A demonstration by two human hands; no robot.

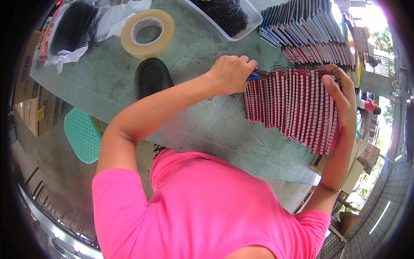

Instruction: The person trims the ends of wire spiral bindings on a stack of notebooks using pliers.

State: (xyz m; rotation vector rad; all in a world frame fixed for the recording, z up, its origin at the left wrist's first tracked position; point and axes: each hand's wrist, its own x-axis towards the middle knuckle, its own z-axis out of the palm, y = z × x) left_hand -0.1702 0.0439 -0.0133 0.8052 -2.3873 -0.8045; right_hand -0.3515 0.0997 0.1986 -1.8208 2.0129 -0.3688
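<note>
A row of red spiral notebooks stands packed together on the green table, wire-bound edges up. My left hand is closed around blue-handled pliers, whose metal jaws reach the far left corner of the row, by the coil ends. Which kind of pliers cannot be made out. At the row's right end, my right hand grips the last notebooks, thumb on the near side and fingers curled over the far side. Loose black coil ends stick out along the far edge.
Behind the row stand piled blue and red spiral notebooks. A clear plastic bin holds black coils. On the table's left are a roll of clear tape, a black rounded object and bundled black coils. A mint-green stool stands below.
</note>
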